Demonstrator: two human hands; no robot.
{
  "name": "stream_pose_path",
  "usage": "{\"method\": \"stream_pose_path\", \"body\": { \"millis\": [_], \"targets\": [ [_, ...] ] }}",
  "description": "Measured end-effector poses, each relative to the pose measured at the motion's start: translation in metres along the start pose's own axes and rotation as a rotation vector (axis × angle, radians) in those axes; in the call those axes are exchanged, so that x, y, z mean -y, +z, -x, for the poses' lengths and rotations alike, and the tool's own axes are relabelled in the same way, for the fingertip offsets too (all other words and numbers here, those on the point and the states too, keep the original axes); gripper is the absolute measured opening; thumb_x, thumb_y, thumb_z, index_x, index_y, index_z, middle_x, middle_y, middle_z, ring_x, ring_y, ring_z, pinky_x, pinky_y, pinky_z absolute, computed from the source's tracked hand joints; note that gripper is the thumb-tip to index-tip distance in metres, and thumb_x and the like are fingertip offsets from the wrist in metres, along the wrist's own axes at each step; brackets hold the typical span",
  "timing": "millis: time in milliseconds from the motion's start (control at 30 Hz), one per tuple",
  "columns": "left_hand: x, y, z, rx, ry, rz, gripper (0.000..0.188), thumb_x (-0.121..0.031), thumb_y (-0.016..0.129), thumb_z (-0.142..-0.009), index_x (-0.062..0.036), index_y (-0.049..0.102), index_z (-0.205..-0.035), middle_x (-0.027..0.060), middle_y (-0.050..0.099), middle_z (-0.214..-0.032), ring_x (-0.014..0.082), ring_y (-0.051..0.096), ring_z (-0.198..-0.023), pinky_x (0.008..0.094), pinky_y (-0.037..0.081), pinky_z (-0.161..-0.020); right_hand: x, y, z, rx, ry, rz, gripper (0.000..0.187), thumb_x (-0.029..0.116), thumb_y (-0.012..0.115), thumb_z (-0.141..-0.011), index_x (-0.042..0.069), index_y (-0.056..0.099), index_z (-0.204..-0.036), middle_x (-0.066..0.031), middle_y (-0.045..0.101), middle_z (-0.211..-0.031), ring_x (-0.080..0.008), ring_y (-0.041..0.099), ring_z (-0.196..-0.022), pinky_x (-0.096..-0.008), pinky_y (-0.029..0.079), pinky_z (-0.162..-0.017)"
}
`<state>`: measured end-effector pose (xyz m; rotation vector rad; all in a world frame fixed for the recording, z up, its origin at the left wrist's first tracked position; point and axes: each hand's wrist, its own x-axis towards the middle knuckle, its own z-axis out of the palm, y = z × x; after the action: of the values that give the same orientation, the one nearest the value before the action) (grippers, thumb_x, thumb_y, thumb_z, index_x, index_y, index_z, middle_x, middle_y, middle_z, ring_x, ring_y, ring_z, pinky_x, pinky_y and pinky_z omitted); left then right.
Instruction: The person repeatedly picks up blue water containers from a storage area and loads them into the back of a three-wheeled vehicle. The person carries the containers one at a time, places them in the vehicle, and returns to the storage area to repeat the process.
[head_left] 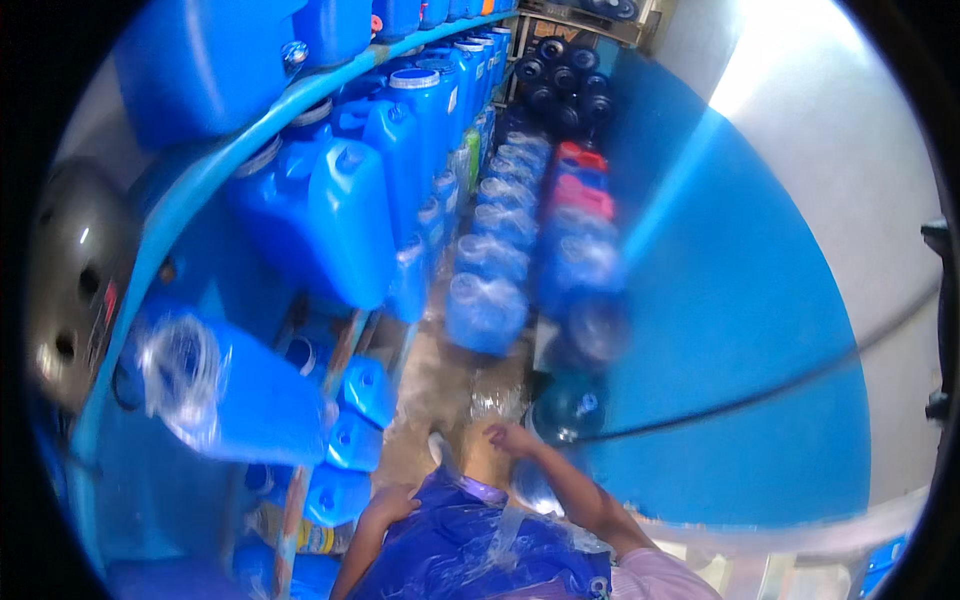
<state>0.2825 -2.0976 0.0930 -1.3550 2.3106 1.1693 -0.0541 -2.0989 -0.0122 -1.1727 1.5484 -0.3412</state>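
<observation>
A glossy, crinkled blue plastic-wrapped bundle lies against my front, with clear film or tape across it. What is inside cannot be made out. My left hand grips its left edge, fingers bent against it. Reaching forward over the floor, my right hand holds nothing and its fingers are loosely apart. Just right of that hand stands a dark, round-shouldered bottle, with no contact that I can see. A light-coloured shoe shows between my hands.
Blue jerrycans crowd the light-blue rack on the left. A row of film-wrapped blue containers runs along the wet brown floor. Red and pink containers stand behind. A dark cable or hose crosses the right side.
</observation>
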Motion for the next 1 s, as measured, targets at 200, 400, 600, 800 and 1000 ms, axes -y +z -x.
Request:
{"method": "stream_pose_path", "body": {
  "millis": [200, 400, 600, 800, 1000],
  "targets": [
    [-0.048, -0.129, -0.115, -0.041, 0.084, -0.024, 0.048, -0.026, 0.061, -0.076, -0.0037, 0.053, -0.118, 0.0212, 0.055, -0.114, 0.0368, 0.051, -0.106, 0.0422, 0.04, -0.091, -0.036, -0.042, -0.088, 0.2, -0.068, 0.561, 0.035, 0.021, 0.061, -0.077, 0.014, 0.059, -0.112, -0.0132, 0.063, -0.102, -0.0272, 0.061, -0.092, -0.0364, 0.047, -0.081],
    [-0.071, -0.184, -0.205, -0.025, 0.151, -0.077, 0.045, -0.024, 0.059, -0.078, -0.0036, 0.052, -0.118, 0.0212, 0.055, -0.11, 0.0369, 0.052, -0.103, 0.0436, 0.041, -0.089, -0.027, -0.14, -0.13, -0.043, 0.253, 0.459, 0.036, 0.018, 0.06, -0.073, 0.014, 0.06, -0.109, -0.0145, 0.061, -0.106, -0.0326, 0.059, -0.095, -0.0398, 0.046, -0.083],
    [-0.048, -0.16, -0.28, 0.089, 0.11, -0.022, 0.051, -0.029, 0.057, -0.079, -0.0051, 0.048, -0.124, 0.0195, 0.054, -0.113, 0.0362, 0.049, -0.107, 0.0442, 0.04, -0.09, -0.001, -0.228, -0.248, -0.102, 0.018, 0.595, 0.031, 0.017, 0.045, -0.081, 0.006, 0.057, -0.107, -0.0219, 0.06, -0.097, -0.0354, 0.059, -0.091, -0.0426, 0.047, -0.081],
    [-0.056, -0.169, -0.336, 0.156, -0.216, 0.094, 0.055, -0.031, 0.059, -0.08, -0.0052, 0.045, -0.126, 0.0211, 0.051, -0.12, 0.0341, 0.047, -0.113, 0.0434, 0.037, -0.096, 0.027, -0.271, -0.391, -0.163, -0.003, 0.662, 0.026, 0.013, 0.038, -0.085, 0.0, 0.053, -0.102, -0.0207, 0.055, -0.105, -0.0373, 0.055, -0.098, -0.0444, 0.047, -0.08],
    [-0.081, -0.161, -0.383, 0.173, -0.158, 0.18, 0.051, -0.031, 0.06, -0.076, -0.005, 0.05, -0.118, 0.0192, 0.059, -0.102, 0.0348, 0.056, -0.096, 0.0444, 0.044, -0.084, -0.001, -0.278, -0.493, -0.258, 0.042, 0.761, 0.022, 0.015, 0.039, -0.086, 0.004, 0.055, -0.098, -0.0143, 0.055, -0.101, -0.0306, 0.054, -0.095, -0.0421, 0.047, -0.077]
  ]
}}
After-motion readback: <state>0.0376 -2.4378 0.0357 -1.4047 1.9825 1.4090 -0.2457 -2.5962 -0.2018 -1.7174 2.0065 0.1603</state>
